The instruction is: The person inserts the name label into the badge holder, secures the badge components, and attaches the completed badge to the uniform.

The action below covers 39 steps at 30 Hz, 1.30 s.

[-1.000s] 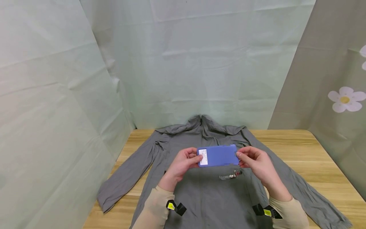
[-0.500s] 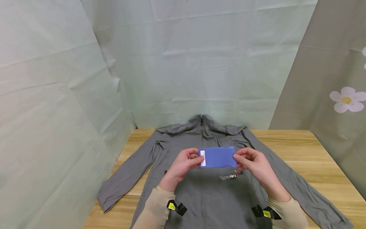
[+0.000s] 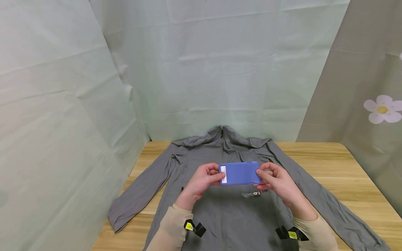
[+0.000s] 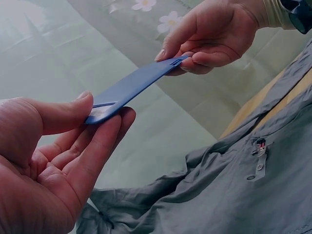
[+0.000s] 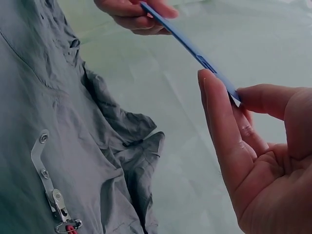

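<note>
We hold the blue card holder (image 3: 240, 173) level above the grey jacket's (image 3: 232, 212) chest, our left hand (image 3: 201, 181) pinching its 9 o'clock end, our right hand (image 3: 276, 181) its 3 o'clock end. A metal clip strap (image 3: 253, 193) lies on the jacket at 6 o'clock of the holder.

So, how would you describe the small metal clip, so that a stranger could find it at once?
Start from the grey jacket spread flat on the wooden table. Look at its chest, just below the blue card that the left hand and right hand hold above it. The clip lies there, the only shiny metal piece on the cloth, with a small red end.
</note>
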Available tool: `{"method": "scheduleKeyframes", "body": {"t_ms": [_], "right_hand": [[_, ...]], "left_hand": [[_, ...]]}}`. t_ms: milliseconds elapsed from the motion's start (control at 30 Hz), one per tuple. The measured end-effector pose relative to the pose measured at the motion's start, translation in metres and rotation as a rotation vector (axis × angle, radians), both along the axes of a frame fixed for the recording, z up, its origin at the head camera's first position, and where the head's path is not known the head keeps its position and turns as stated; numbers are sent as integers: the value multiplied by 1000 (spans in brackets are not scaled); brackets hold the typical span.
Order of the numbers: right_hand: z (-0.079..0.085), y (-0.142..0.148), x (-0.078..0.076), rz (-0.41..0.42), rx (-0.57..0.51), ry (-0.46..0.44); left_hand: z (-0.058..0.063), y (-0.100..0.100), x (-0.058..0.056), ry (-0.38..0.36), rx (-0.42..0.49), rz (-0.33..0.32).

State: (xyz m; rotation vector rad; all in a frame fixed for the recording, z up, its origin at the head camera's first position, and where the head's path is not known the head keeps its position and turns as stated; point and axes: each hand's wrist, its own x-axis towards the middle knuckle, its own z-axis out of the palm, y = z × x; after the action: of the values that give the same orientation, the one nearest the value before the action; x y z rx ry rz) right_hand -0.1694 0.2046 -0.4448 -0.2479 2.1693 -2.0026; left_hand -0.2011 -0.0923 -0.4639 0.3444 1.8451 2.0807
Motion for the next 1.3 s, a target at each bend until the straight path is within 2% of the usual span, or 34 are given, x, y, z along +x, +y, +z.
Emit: {"method": "scheduleKeyframes", "body": {"t_ms": [433, 833, 1300], "right_hand": [[0, -3, 0, 7, -24, -23], [-1, -7, 1, -55, -23, -12], [1, -9, 0, -44, -23, -56]], "left_hand": [[1, -2, -1, -6, -11, 17], [0, -1, 0, -15, -16, 36], [-4, 0, -1, -23, -23, 60]]}}
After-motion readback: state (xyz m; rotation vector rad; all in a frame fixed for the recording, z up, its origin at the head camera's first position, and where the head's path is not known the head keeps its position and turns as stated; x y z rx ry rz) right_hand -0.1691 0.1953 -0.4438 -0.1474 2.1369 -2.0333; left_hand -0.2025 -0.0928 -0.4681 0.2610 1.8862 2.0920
